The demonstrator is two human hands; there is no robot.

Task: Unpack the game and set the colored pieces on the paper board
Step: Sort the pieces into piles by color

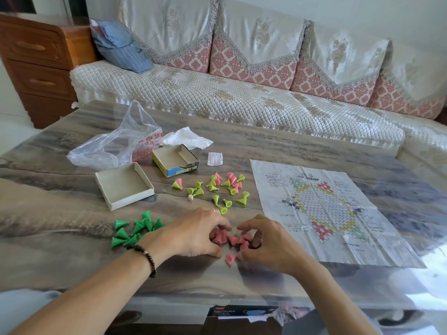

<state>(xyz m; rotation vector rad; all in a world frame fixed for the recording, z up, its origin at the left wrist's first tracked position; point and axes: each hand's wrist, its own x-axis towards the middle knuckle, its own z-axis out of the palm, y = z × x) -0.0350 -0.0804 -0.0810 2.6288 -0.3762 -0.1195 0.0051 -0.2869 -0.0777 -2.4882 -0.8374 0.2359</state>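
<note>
A cluster of pink cone pieces lies on the table between my two hands. My left hand curls its fingers around the cluster's left side and touches the pieces there. My right hand curls in from the right, fingertips among the pink pieces. A pile of dark green pieces sits left of my left hand. Yellow-green and pink pieces lie scattered farther back. The paper board lies unfolded at the right with no pieces on it.
Two open box halves stand at the back left, with a clear plastic bag, crumpled white paper and a small folded leaflet behind. A small white die lies near the box. A sofa runs behind the table.
</note>
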